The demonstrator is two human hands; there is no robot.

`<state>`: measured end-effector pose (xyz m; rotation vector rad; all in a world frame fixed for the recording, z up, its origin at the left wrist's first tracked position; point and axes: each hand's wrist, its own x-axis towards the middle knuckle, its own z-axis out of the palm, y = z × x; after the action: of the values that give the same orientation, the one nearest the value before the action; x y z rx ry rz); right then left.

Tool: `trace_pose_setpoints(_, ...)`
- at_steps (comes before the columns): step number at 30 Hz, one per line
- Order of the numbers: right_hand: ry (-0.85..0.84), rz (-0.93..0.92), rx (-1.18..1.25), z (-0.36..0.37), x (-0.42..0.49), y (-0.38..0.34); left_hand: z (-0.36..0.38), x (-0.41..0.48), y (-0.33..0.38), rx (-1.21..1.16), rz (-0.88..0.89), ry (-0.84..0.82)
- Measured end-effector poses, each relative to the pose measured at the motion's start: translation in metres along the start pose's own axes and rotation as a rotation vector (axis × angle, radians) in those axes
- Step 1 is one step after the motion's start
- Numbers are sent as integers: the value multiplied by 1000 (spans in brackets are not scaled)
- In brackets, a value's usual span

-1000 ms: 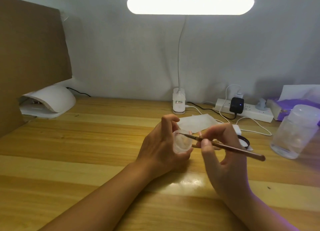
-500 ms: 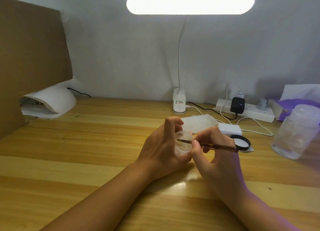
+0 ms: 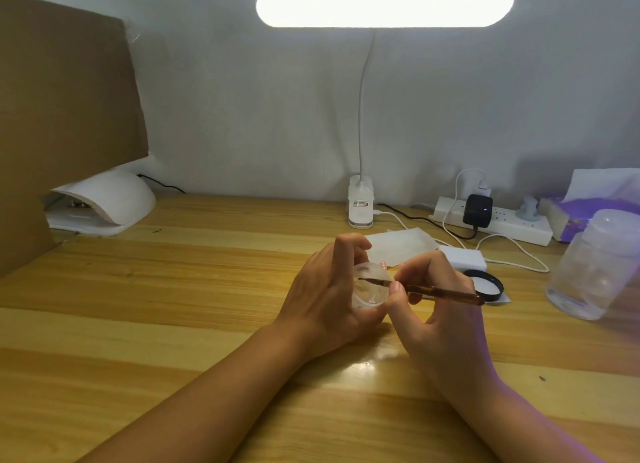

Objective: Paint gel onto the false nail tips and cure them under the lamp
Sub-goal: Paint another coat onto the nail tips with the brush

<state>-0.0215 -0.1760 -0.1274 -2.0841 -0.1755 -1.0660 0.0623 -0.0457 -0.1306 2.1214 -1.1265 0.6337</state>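
Landmark for all positions: the jar (image 3: 370, 291).

1. Far left of the jar, one cardboard (image 3: 62, 116) sheet stands upright. Its purpose cannot be told.
2. Left of the jar and well apart, one cure lamp (image 3: 104, 202) sits at the rear of the tabletop (image 3: 173, 289). It is corded and its mouth faces the worker, judged ready to receive tips.
3. The left hand (image 3: 322, 299) has its grip curled round the jar and tilts the open mouth toward the other hand, presumably to ease loading.
4. Behind the jar stands one desk lamp (image 3: 360, 206), its lit bar overhead, judged there to light the fine work.
5. Just behind the jar are small pink specks (image 3: 383, 264), possibly the nail tips. They are too small to confirm or count.
6. One brush (image 3: 443, 292) has its tip inside the jar. The right hand (image 3: 443, 313) pinches it in a pen-style grip.
7. Right of the jar, one black lid (image 3: 485, 286) lies flat beside the right hand, judged to be the jar's own.
8. Further right are one strip (image 3: 495, 223) with three plugs, one clear bottle (image 3: 592, 272) and one tissue box (image 3: 588, 213).

Judgement: gel is being loaded and no painting is evident yet.
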Motion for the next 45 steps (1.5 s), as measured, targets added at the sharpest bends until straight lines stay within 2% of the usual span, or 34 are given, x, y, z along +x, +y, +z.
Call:
trace_pose_setpoints(14,-12,-51,-103,1,0,3,0,1,0,0,6,21)
trace_pose_setpoints(32,-18,-58,-58,-1,0,1,-1,1,2,-13,5,-3)
trace_pose_setpoints(45,-12,-67,-64,1,-1,1,-2,1,0,-68,-58,-16)
